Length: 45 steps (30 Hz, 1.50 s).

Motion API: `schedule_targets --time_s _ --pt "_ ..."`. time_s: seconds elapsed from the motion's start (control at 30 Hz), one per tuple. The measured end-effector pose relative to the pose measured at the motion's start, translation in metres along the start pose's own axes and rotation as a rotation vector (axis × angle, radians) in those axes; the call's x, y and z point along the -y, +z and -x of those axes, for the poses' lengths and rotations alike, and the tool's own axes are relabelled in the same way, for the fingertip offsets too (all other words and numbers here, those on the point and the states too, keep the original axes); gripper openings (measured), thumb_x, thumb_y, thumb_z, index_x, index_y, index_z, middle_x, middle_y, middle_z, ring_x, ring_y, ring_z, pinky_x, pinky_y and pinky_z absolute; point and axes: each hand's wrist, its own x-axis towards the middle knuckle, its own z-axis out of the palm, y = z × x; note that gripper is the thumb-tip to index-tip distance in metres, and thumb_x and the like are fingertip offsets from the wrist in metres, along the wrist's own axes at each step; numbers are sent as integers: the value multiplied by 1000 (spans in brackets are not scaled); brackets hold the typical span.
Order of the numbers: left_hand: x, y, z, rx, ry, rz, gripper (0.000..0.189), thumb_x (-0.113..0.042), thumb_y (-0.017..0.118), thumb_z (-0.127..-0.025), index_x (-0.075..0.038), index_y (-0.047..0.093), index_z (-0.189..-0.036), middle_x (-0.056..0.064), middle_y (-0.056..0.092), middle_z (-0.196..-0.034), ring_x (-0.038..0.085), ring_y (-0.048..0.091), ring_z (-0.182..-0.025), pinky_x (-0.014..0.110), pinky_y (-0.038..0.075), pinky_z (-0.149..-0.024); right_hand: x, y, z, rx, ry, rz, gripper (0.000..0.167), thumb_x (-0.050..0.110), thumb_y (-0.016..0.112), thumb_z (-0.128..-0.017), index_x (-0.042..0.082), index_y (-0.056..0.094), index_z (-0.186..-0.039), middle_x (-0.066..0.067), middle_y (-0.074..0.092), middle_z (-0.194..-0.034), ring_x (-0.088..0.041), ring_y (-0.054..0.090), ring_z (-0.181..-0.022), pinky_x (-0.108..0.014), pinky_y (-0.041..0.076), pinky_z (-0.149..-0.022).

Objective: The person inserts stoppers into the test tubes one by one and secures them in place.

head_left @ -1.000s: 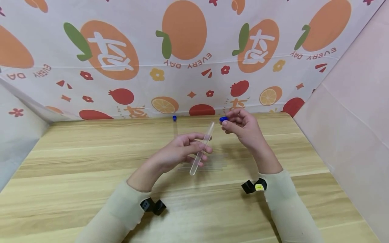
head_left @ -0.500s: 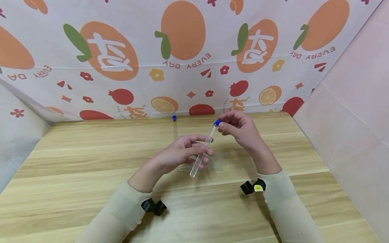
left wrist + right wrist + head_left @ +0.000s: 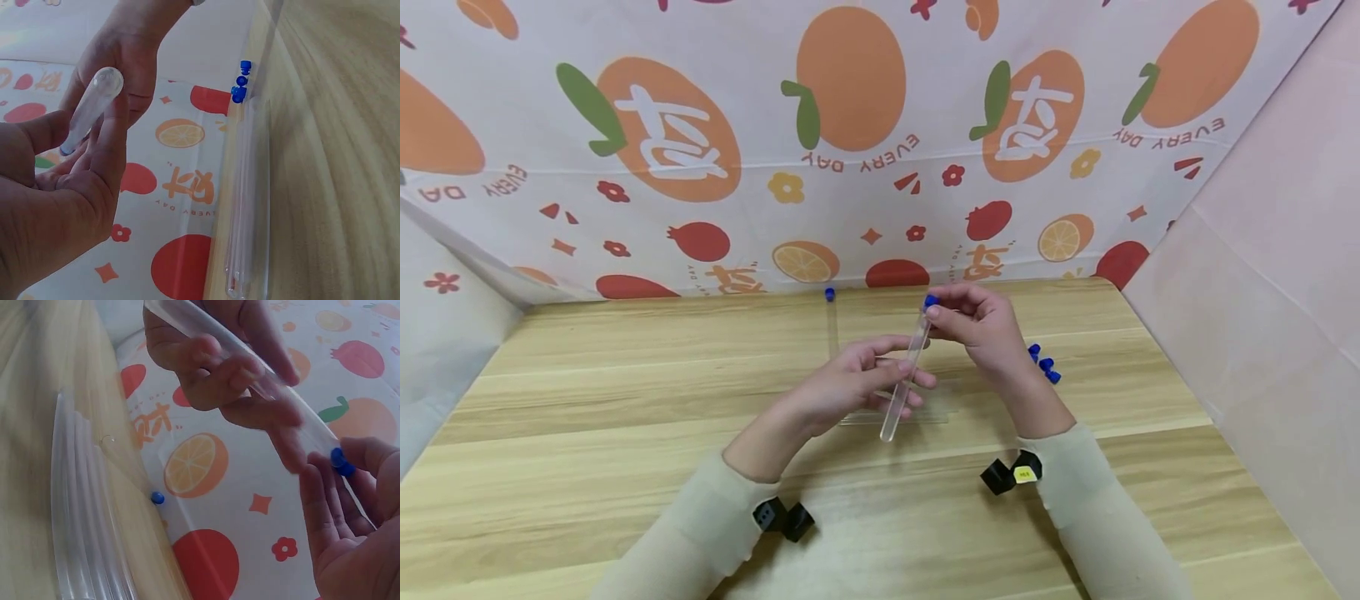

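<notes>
My left hand (image 3: 842, 387) holds a clear test tube (image 3: 895, 404) between thumb and fingers, tilted above the table with its rounded end low and towards me. At the upper end sits a blue cap (image 3: 931, 301), pinched between the thumb and fingers of my right hand (image 3: 985, 329). In the right wrist view the cap (image 3: 341, 464) is on the tube's mouth, with the right fingertips around it. From the left wrist view the tube's rounded end (image 3: 107, 81) faces the camera, and the right hand (image 3: 128, 62) is behind it.
Several clear tubes (image 3: 240, 206) lie side by side on the wooden table (image 3: 625, 467) under the hands. Loose blue caps (image 3: 1047, 365) lie right of the right wrist. Behind the left hand lies another tube with a blue cap (image 3: 830, 294). A fruit-patterned cloth (image 3: 737, 217) hangs at the back.
My right hand has moved left and slightly down, bringing the blue cap from beside the tube onto its mouth. The loose caps by the right wrist have come into view.
</notes>
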Motion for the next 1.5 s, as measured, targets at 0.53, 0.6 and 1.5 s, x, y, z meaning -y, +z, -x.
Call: schedule_targets --time_s 0.53,0.6,1.5 --pt "6 7 -3 70 -18 77 40 -11 49 -106 1 44 -143 20 69 -120 25 73 -99 45 60 -83 -6 4 -3 -156 103 -204 16 18 64 -98 6 67 -109 -5 74 -101 -16 72 -88 -31 60 -83" --pt "7 7 -3 68 -16 80 39 -11 47 -106 2 45 -142 20 69 -120 25 73 -98 44 60 -82 -7 5 -3 -161 119 -231 14 17 65 -98 7 68 -106 -6 74 -101 -15 72 -88 -30 60 -83" --pt "24 15 -6 -90 -15 61 25 -6 46 -105 7 53 -126 7 66 -92 17 68 -63 33 61 -59 -30 24 0 -323 69 -80 14 12 70 -93 4 66 -82 -11 75 -94 -22 73 -89 -37 60 -86"
